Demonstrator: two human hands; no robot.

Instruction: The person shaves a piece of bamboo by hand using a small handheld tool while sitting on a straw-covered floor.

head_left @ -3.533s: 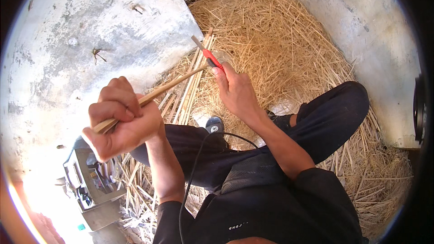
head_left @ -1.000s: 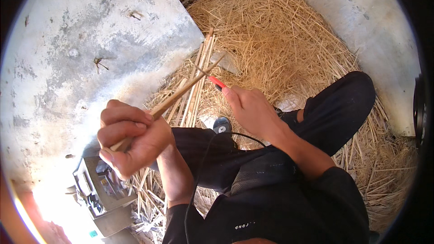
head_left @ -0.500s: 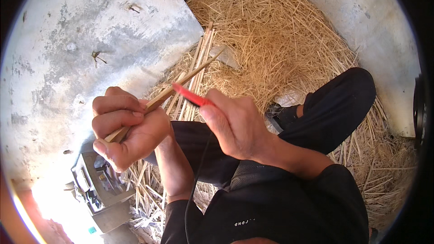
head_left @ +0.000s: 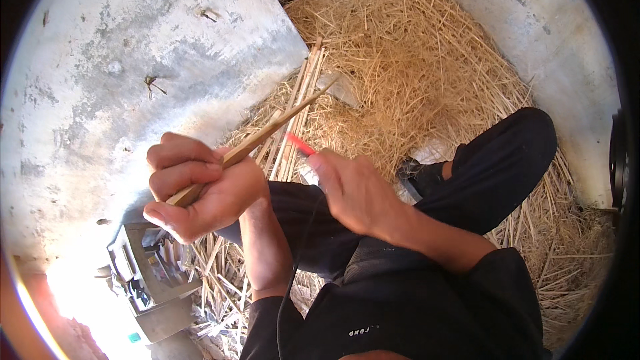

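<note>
My left hand (head_left: pixel 205 185) is closed around the thick end of a tapered bamboo stick (head_left: pixel 262 135). The stick slants up and away to the right, ending in a narrow point. In my right hand (head_left: pixel 357 192) is a slim red tool (head_left: pixel 300 144), thumb pressed along it. Its red end sits to the right of the stick, a small gap away; motion smears it, so its exact kind and any blade cannot be made out. Behind the stick, several thin bamboo strips (head_left: pixel 308 87) lie side by side on the shavings.
A large heap of straw-coloured shavings (head_left: pixel 413 60) covers the floor ahead. A whitish worn wall (head_left: pixel 100 93) rises on the left, another at the far right. My crossed legs (head_left: pixel 497 163) are in black trousers. An open box of small things (head_left: pixel 157 280) stands lower left.
The red tool has drawn away from the bamboo stick, down and right. In the picture, my left hand and the stick shift slightly right along with the whole scene.
</note>
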